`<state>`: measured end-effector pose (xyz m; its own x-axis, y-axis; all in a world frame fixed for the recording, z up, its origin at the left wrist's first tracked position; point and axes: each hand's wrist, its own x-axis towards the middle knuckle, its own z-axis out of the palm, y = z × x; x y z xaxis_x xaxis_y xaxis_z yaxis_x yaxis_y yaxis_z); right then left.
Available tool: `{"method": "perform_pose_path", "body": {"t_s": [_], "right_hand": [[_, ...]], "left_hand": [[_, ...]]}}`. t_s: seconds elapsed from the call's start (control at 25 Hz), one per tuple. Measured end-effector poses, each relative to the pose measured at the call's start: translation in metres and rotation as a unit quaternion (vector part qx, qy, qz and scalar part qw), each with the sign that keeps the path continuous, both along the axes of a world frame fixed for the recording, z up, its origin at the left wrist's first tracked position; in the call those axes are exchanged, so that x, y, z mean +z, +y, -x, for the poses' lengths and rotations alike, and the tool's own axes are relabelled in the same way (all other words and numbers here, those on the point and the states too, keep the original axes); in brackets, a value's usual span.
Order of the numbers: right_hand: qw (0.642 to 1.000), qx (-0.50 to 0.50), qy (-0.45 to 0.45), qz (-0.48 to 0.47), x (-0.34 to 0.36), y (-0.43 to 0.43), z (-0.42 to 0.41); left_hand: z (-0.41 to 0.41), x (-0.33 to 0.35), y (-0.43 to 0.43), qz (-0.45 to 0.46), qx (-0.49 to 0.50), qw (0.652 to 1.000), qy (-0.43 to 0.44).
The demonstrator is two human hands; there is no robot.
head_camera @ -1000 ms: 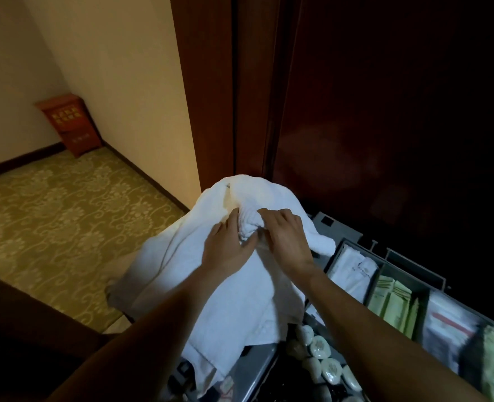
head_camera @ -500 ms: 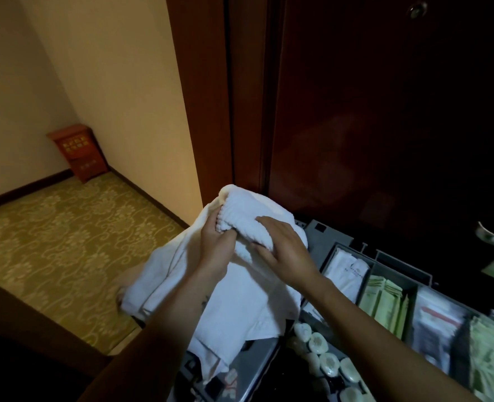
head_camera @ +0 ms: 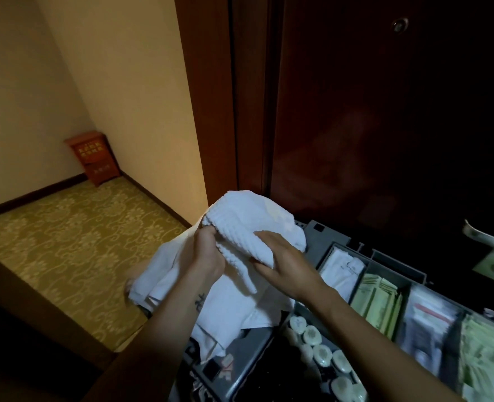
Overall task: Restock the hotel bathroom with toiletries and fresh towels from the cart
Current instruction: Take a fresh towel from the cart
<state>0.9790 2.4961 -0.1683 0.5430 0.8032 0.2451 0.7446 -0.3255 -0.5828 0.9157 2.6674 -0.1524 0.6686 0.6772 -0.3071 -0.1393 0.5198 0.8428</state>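
Printing on the white packets and green sachets is too blurred to read.

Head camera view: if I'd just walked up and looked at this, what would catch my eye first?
Most likely the white towel bunched at the centre, gripped by the left hand and the right hand above a heap of white linen. Next, at lower right, the cart's tray of compartments with pale green packets and a row of small round white soaps. Behind looms a dark wooden door.
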Motion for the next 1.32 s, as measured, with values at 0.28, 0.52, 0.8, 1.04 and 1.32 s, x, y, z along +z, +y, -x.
{"method": "perform_pose_path", "body": {"t_s": [0.28,0.52,0.8,1.04,1.32], "right_hand": [[0.984,-0.114,-0.103,-0.086,0.025,-0.028,0.002],[0.963,-0.200,-0.067,-0.166,0.059,-0.055,-0.008],[0.959,-0.239,-0.053,-0.142,0.072,-0.115,-0.020],[0.956,-0.231,-0.008,-0.181,0.066,-0.165,-0.011],[0.959,-0.165,-0.089,-0.213,0.066,-0.197,0.027]], "left_hand": [[0.012,0.030,-0.021,-0.144,0.035,0.989,0.017],[0.027,0.060,-0.051,-0.221,0.004,0.975,0.033],[0.039,0.099,-0.115,-0.291,-0.074,0.951,0.078],[0.040,0.108,-0.178,-0.272,-0.096,0.955,0.077],[0.041,0.110,-0.218,-0.290,-0.042,0.954,0.070]]}}
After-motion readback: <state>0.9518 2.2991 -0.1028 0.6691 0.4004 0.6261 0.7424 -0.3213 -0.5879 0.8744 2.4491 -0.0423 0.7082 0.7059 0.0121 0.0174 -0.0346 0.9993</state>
